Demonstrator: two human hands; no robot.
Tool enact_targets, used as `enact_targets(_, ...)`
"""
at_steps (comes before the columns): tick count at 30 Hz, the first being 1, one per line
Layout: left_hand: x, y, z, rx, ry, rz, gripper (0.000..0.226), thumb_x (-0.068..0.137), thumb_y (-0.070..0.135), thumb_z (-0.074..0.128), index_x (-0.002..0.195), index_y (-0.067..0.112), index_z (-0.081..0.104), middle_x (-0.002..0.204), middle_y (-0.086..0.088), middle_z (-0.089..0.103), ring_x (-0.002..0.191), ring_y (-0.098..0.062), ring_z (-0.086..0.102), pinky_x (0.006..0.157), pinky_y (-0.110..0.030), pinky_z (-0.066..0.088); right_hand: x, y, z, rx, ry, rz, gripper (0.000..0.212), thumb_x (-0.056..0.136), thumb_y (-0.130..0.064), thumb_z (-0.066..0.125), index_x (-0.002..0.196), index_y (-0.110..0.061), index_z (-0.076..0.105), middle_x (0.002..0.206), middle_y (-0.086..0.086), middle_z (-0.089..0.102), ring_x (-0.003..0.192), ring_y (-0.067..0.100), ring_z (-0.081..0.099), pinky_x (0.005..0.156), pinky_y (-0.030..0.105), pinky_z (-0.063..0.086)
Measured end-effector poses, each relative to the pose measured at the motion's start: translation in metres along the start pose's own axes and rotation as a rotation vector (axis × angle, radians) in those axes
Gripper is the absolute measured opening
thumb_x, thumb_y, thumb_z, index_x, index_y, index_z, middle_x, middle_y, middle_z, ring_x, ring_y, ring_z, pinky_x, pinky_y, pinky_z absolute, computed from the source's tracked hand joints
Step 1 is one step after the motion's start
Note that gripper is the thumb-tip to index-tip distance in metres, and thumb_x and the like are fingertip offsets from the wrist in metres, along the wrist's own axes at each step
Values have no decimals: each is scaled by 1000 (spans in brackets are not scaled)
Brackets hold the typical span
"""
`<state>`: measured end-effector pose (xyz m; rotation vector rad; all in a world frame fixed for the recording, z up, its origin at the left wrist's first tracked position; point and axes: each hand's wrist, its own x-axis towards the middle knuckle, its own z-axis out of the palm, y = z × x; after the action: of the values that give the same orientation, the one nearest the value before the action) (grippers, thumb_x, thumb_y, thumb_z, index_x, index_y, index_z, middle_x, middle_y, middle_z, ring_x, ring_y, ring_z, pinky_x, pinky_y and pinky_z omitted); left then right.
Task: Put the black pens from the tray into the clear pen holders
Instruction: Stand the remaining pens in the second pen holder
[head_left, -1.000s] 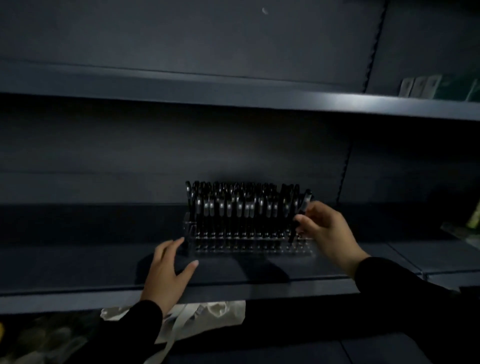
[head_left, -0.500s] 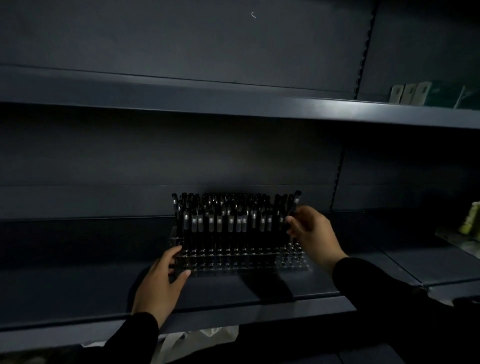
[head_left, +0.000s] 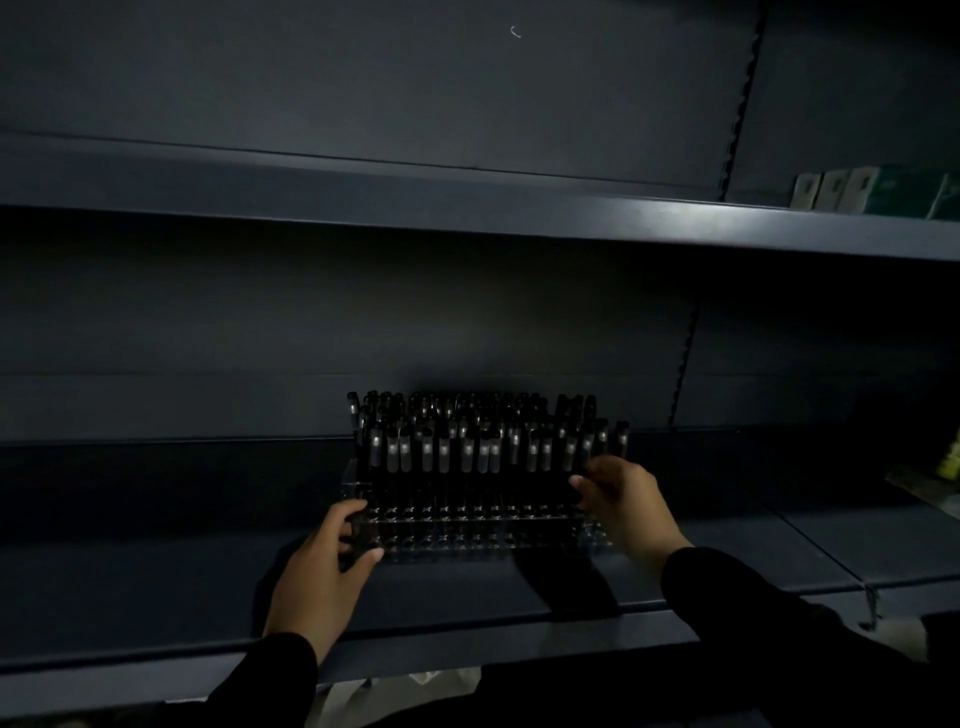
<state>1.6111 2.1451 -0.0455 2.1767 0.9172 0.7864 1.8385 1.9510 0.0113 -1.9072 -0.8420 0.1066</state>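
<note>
Both hands are on the clear pen holder (head_left: 467, 535), which sits mid-shelf (head_left: 156, 597) packed with upright black pens (head_left: 467, 447). Left hand (head_left: 322, 571) grips its near-left corner, thumb in front; right hand (head_left: 628, 509) curls round the right end.

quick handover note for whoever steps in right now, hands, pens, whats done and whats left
Left hand: grips the front left corner of the clear pen holder.
Right hand: fingers curled at the holder's right end among the last pens; too dark to tell whether it pinches one.
Black pens: standing upright in rows, filling most of the holder, which sits on the dark shelf.
Done: holder looks nearly full.
Left: the tray is out of view, so remaining pens can't be counted.
</note>
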Motion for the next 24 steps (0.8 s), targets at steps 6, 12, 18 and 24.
enact_targets(6, -5, 1, 0, 23, 9, 8, 53, 92, 28, 59, 139, 34, 34, 129, 2, 54, 107, -14, 55, 88, -29, 46, -2, 4, 2, -9, 48, 40, 30, 90, -16, 63, 65, -10, 49, 66, -3, 48, 59, 5, 42, 52, 8, 36)
enact_targets(12, -64, -9, 11, 107, 91, 189, 55, 94, 26, 56, 143, 22, 33, 149, 2, 27, 133, -17, 37, 108, -29, 35, -45, -1, -7, 102, 65, 109, 23, 86, -20, 69, 105, -7, 67, 95, -1, 69, 83, 5, 62, 65, 10, 45)
enact_targets(18, -156, -68, 28, 290, 80, 251, 55, 80, 45, 41, 131, 23, 39, 144, -11, 32, 126, -22, 34, 96, -35, 39, -139, 29, 29, 1, 22, -175, 15, 84, -13, 69, 92, -18, 58, 85, -4, 58, 75, 1, 56, 65, 9, 44)
enact_targets(24, -224, -133, 64, 317, -347, -220, 68, 91, 36, 52, 148, 24, 17, 157, -1, 7, 143, -20, 17, 112, -30, 22, -205, 97, 95, -162, -116, -285, 17, 82, -28, 61, 93, -14, 62, 89, -3, 54, 83, 7, 48, 76, 14, 37)
